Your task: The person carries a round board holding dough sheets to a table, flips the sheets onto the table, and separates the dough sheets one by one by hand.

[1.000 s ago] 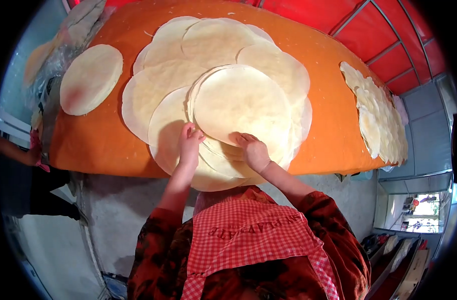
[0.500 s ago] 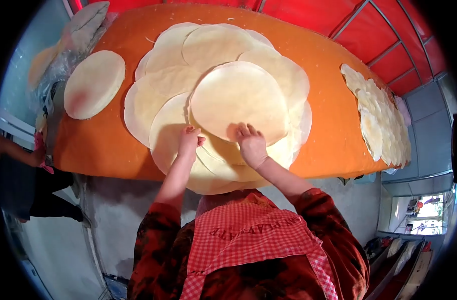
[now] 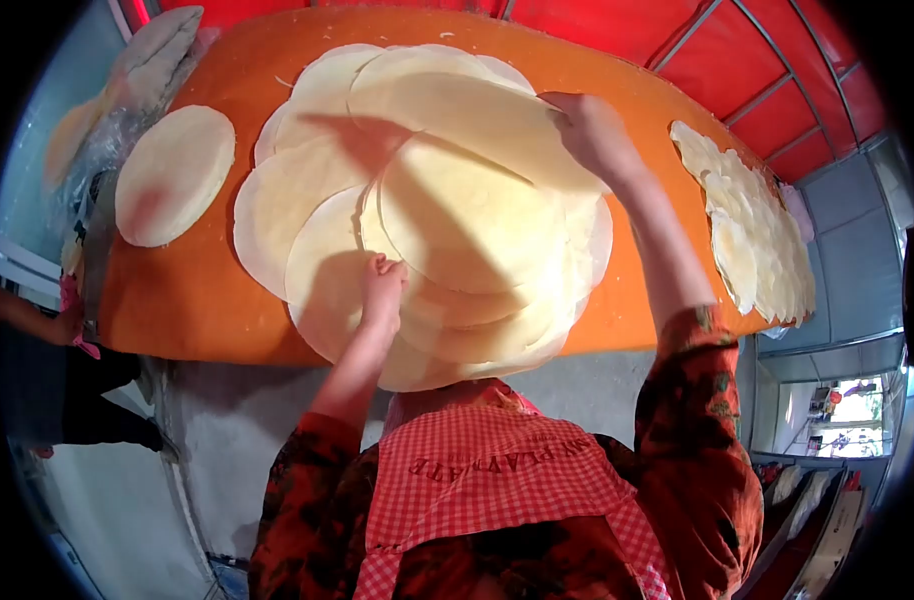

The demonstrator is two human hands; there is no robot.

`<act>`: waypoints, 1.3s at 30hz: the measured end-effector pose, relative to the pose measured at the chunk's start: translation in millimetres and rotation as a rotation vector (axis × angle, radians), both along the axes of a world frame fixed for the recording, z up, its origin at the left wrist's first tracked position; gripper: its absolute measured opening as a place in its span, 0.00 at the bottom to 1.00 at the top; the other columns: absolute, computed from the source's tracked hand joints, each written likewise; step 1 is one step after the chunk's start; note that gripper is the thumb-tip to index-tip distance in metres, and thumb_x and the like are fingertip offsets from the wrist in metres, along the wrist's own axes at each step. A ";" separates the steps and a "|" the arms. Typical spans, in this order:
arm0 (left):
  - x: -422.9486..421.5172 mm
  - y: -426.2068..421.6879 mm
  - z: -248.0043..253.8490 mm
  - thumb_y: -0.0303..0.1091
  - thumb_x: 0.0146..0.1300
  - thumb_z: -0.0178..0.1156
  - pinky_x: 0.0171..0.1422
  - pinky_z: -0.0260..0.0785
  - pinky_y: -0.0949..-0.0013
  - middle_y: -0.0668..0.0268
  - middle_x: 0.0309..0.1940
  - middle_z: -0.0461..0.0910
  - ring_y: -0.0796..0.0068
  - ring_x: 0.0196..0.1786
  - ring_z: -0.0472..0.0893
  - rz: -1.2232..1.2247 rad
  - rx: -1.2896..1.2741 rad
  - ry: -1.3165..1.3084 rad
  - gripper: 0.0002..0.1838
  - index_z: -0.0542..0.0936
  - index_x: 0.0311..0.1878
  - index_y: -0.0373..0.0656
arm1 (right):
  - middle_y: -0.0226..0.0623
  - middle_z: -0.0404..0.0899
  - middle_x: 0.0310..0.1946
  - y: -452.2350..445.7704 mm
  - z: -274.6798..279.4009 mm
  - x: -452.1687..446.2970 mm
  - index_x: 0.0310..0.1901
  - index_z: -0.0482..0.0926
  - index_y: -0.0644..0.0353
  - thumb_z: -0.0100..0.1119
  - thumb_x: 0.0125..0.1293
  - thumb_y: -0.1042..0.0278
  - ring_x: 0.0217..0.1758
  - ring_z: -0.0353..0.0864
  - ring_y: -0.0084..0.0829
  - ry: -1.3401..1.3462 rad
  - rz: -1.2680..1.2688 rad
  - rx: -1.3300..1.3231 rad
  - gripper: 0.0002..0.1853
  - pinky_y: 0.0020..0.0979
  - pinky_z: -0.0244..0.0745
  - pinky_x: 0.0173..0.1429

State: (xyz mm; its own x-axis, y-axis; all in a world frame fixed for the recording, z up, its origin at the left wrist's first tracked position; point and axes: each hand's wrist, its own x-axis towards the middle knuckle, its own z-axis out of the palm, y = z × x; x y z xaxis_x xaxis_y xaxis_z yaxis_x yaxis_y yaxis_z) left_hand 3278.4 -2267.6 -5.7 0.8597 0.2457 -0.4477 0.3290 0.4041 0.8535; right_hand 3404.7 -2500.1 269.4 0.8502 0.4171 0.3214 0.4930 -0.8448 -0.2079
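Thin round sheets of flatbread dough (image 3: 267, 235) lie overlapped in a wide flower-like ring on an orange-covered table. My right hand (image 3: 592, 140) is closed on the edge of one flatbread sheet (image 3: 457, 110), lifted and tilted above the pile at the far right. Its shadow falls across the round sheet (image 3: 477, 220) in the middle. My left hand (image 3: 382, 290) stays at the near left of the pile, beside that middle sheet's edge. Its fingers are curled together, and whether they pinch anything is hidden.
A thick pale round stack (image 3: 175, 175) sits on the left of the orange table (image 3: 207, 320). On the right lies a spread of overlapping flatbreads (image 3: 747, 220). Plastic wrapping (image 3: 97, 155) hangs at the left edge. Another person (image 3: 67, 370) stands at the left.
My right hand has moved from the near edge of the pile up to the far right, raising the flatbread sheet. My left hand has barely moved.
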 end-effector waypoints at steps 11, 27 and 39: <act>2.8 -12.9 -8.8 0.27 0.55 0.59 0.42 0.68 0.72 0.72 0.33 0.70 0.81 0.37 0.72 0.030 -0.017 -0.014 0.22 0.66 0.52 0.40 | 0.38 0.77 0.51 -12.6 -254.0 -81.8 0.50 0.77 0.59 0.52 0.53 0.71 0.56 0.74 0.37 -0.189 0.138 -0.173 0.19 0.39 0.70 0.54; 6.5 -15.8 0.7 0.28 0.63 0.52 0.55 0.75 0.51 0.55 0.47 0.74 0.55 0.49 0.77 0.067 -0.393 -0.048 0.11 0.68 0.47 0.40 | 0.35 0.69 0.59 17.2 -245.0 -113.3 0.55 0.71 0.59 0.60 0.53 0.56 0.63 0.65 0.38 -0.024 0.135 -0.092 0.28 0.44 0.64 0.55; -5.3 -7.4 36.3 0.37 0.67 0.51 0.64 0.67 0.48 0.48 0.52 0.71 0.48 0.58 0.73 -0.004 -0.600 -0.088 0.14 0.68 0.49 0.37 | 0.38 0.78 0.46 9.4 -261.3 -88.7 0.48 0.74 0.61 0.55 0.54 0.67 0.50 0.77 0.37 -0.206 0.206 -0.014 0.19 0.40 0.71 0.46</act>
